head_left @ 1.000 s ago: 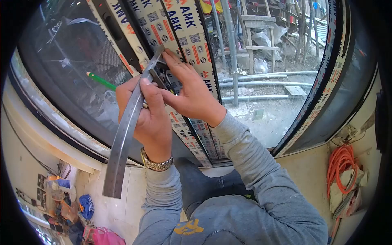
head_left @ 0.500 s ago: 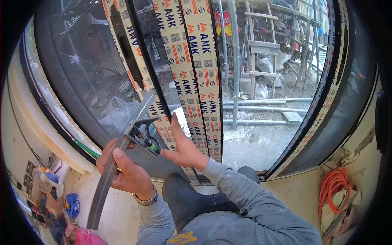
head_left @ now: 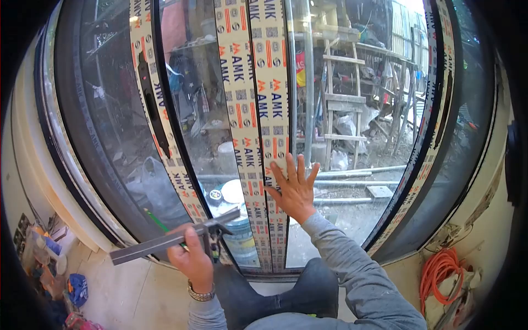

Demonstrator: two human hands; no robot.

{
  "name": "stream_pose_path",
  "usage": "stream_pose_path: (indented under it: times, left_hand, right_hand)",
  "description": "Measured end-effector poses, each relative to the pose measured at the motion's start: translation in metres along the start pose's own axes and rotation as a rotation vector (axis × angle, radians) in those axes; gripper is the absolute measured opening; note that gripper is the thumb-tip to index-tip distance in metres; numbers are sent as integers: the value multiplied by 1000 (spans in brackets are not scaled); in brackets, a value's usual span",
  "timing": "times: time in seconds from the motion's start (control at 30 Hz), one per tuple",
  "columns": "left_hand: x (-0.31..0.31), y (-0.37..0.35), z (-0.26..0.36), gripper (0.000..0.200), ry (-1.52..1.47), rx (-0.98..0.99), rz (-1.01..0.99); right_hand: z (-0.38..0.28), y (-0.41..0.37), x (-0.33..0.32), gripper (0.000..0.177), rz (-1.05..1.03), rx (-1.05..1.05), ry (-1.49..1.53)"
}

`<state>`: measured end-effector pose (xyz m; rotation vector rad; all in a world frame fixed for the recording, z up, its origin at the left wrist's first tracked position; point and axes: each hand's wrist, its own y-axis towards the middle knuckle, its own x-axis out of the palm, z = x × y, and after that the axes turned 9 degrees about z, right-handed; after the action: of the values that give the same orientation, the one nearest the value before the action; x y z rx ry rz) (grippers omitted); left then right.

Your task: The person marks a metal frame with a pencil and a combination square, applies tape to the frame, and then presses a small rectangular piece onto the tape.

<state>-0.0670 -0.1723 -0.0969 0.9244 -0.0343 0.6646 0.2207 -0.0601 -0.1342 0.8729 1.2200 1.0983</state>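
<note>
Steel combination square (head_left: 165, 242) clenched in left hand (head_left: 192, 261), blade near-level, tip pointing left; right hand (head_left: 296, 192) splayed open against door frame (head_left: 273, 110).

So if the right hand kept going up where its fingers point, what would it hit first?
Probably nothing: the right hand sits by the taped door frame, fingers up, and that strip looks clear to the top.

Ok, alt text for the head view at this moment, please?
A person's right hand lies flat, fingers spread, against a taped glass door frame, while the left hand grips a metal ruler low by the door. An orange cable lies coiled on the floor to the right.
</note>
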Motion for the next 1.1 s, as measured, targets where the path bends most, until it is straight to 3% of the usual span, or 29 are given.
stream_pose_path:
  times: [0.03,0.1,0.17,0.2,0.27,0.4,0.9,0.97,1.03,1.1]
  left_hand:
    - [6,-2,2,18,-43,-50,-61]
    - [20,-6,-9,14,-19,29,-95]
    - [30,-3,-14,14,61,154,-508]
    - [37,-4,-15,14,59,151,-516]
    - [58,-6,-17,16,106,355,-583]
    - [81,0,-50,17,12,419,-715]
    - [54,34,-100,18,117,452,-749]
    - [49,42,-110,17,108,467,-739]
    - [43,47,-118,17,169,448,-731]
    - [36,47,-113,17,162,409,-727]
  right_hand:
    - [-2,1,-1,73,10,-6,-10]
    - [-12,6,-6,79,34,80,50]
    - [-25,12,-8,83,61,123,87]
    - [-30,15,-11,83,40,147,122]
    - [-34,21,-14,87,76,168,228]
    - [-32,23,-14,85,97,95,188]
    - [-26,25,-19,90,32,87,208]
    - [-34,26,-23,90,15,117,178]
    - [-52,29,-30,82,-121,287,100]
    - [-78,28,-38,77,-156,327,216]
